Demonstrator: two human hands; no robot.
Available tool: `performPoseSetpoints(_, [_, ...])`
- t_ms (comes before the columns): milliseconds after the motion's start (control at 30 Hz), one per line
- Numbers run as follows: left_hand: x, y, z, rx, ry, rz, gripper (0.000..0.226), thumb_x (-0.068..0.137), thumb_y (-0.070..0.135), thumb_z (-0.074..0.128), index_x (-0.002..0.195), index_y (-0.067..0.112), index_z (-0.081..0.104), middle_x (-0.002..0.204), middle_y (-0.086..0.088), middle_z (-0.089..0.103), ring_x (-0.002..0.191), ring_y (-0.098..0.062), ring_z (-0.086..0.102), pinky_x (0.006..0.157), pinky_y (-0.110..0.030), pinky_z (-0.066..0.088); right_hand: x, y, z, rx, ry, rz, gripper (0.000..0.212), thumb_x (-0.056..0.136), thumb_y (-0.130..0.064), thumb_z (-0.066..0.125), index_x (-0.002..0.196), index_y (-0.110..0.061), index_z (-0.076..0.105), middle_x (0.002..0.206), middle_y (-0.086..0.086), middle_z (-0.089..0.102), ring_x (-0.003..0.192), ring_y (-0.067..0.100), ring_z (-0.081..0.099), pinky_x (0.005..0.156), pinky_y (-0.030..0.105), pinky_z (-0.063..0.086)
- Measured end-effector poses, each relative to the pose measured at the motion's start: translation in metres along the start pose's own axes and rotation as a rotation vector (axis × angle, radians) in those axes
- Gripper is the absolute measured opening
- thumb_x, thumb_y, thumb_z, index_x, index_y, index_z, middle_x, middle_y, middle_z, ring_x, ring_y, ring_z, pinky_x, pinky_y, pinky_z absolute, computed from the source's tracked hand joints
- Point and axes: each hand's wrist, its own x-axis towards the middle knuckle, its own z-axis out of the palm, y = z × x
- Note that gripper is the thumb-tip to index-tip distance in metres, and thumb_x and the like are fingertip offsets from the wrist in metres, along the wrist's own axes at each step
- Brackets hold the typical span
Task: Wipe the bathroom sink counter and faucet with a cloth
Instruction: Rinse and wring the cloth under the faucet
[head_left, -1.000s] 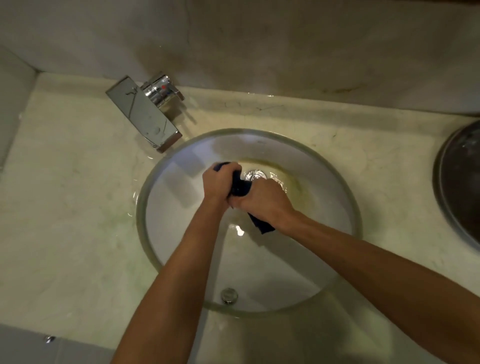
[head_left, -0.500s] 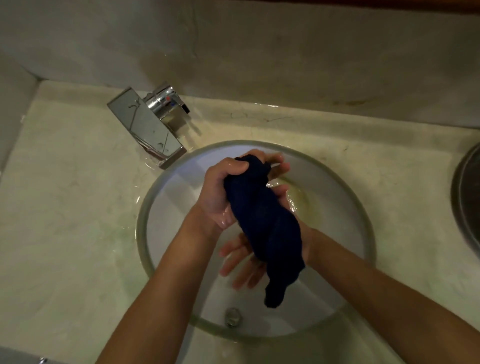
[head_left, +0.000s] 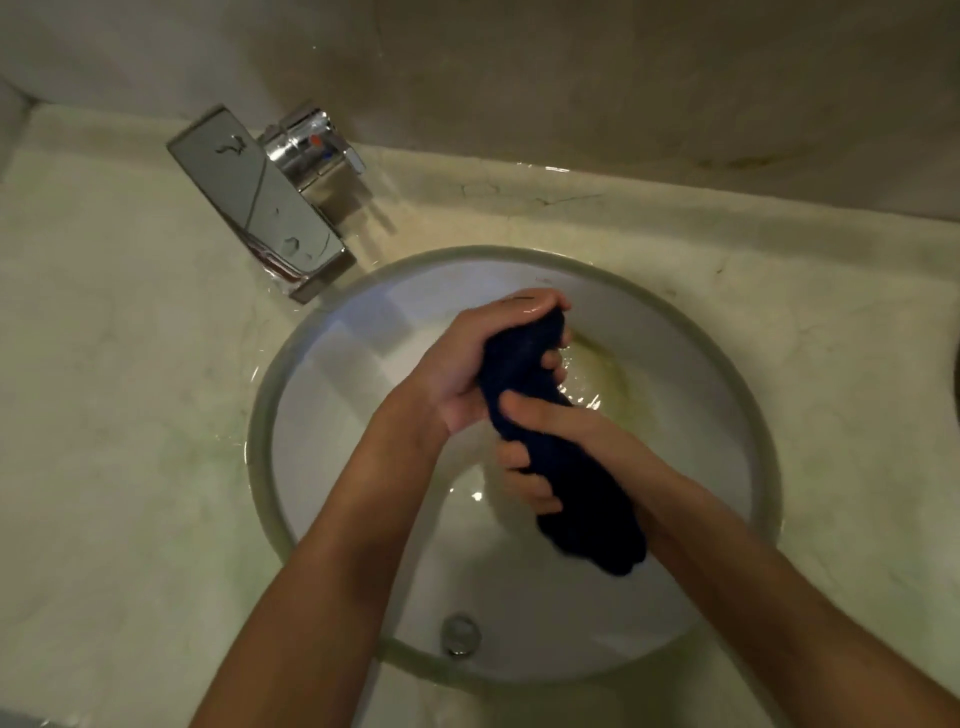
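Cloth (head_left: 550, 415) now twisted tighter, both hands.

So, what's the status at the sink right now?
Left hand and right hand both grip the dark blue cloth, above the basin. Faucet unobstructed.

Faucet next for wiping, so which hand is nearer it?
Left. The left hand grips the cloth's upper end, nearer the faucet; the right hand grips lower down, farther away.
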Motion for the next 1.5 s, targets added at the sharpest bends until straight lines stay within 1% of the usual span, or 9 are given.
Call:
performPoseSetpoints(133, [0.026,-0.017,-0.004,0.36,0.52,0.156,0.003,0.086,0.006,0.073,0.085,0.005,0.075,0.078,-0.011,0.069,0.065,-0.017,0.065,0.063,-0.027,0.056,0.027,-0.006,-0.003,-0.528,0.511,-0.157,0.011,0.085,-0.011,0.071,0.08,-0.014,0.062,0.053,-0.007,0.059,0.044,0.006,0.055,0.043,0.018,0.04])
performPoseSetpoints(333, [0.036,-0.033,-0.009,0.892,0.758,0.276,0.012,0.084,0.009,0.066,0.076,0.002,0.071,0.064,-0.002,0.068,0.054,-0.003,0.058,0.055,-0.015,0.046,0.042,0.002,-0.009,-0.771,0.607,-0.213,0.015,0.08,-0.019,0.072,0.084,-0.028,0.06,0.052,-0.014,0.062,0.044,0.0,0.055,0.048,0.018,0.038])
performPoseSetpoints(500, [0.003,0.006,0.012,0.348,0.47,0.107,0.01,0.089,0.01,0.071,0.098,0.006,0.071,0.08,-0.011,0.066,0.066,-0.017,0.066,0.059,-0.026,0.055,0.016,-0.014,-0.003,-0.488,0.448,-0.073,0.019,0.085,-0.026,0.076,0.087,-0.012,0.063,0.067,0.001,0.062,0.054,0.015,0.056,0.052,0.027,0.043])
performPoseSetpoints(667, [-0.047,0.024,-0.007,0.038,-0.14,0.12,0.071,0.079,0.019,0.076,0.145,0.009,0.053,0.116,-0.014,0.065,0.1,-0.028,0.065,0.083,-0.038,0.053,-0.026,-0.015,-0.008,0.314,-0.304,0.044,0.049,0.088,-0.035,0.07,0.123,-0.006,0.053,0.094,0.01,0.055,0.068,0.017,0.057,0.068,0.028,0.053])
performPoseSetpoints(767, [-0.049,0.017,-0.01,0.11,-0.221,0.261,0.079,0.079,0.037,0.085,0.146,0.012,0.053,0.115,-0.008,0.071,0.105,-0.021,0.067,0.089,-0.036,0.055,-0.038,0.003,0.001,0.402,-0.479,0.046,0.053,0.091,-0.035,0.07,0.131,-0.009,0.049,0.104,0.008,0.056,0.083,0.02,0.063,0.094,0.046,0.054])
performPoseSetpoints(900, [-0.04,0.001,0.008,-0.045,-0.13,0.249,0.064,0.06,0.055,0.092,0.112,0.02,0.077,0.095,0.003,0.072,0.082,-0.01,0.069,0.076,-0.024,0.057,-0.042,0.012,0.006,0.405,-0.623,0.059,0.037,0.107,-0.029,0.049,0.126,-0.003,0.031,0.108,0.011,0.069,0.079,0.015,0.072,0.064,0.02,0.058])
performPoseSetpoints(1033, [-0.033,-0.011,0.021,-0.226,-0.196,0.291,0.029,0.078,0.039,0.078,0.096,0.016,0.077,0.111,0.0,0.072,0.102,-0.014,0.07,0.096,-0.035,0.055,-0.034,0.015,0.0,0.33,-0.53,0.172,0.035,0.09,-0.041,0.07,0.092,-0.012,0.051,0.053,-0.004,0.057,0.037,0.003,0.053,0.031,0.016,0.037])
performPoseSetpoints(1300, [-0.018,-0.013,0.012,-0.087,0.11,0.133,0.029,0.087,0.032,0.056,0.091,0.008,0.073,0.071,-0.005,0.065,0.063,-0.018,0.064,0.062,-0.027,0.055,-0.02,0.012,0.015,0.032,0.227,-0.15,0.064,0.089,-0.069,0.05,0.075,-0.007,0.058,0.043,0.005,0.028,0.03,0.013,0.025,0.033,0.019,0.02])
performPoseSetpoints(1500, [-0.008,-0.017,-0.003,-0.279,0.101,0.239,0.021,0.093,0.023,0.053,0.1,0.014,0.07,0.09,-0.005,0.064,0.065,-0.013,0.063,0.062,-0.025,0.057,-0.003,0.021,0.013,0.018,0.184,-0.168,0.067,0.09,-0.075,0.049,0.102,-0.012,0.068,0.056,0.01,0.04,0.042,0.02,0.033,0.042,0.027,0.035])
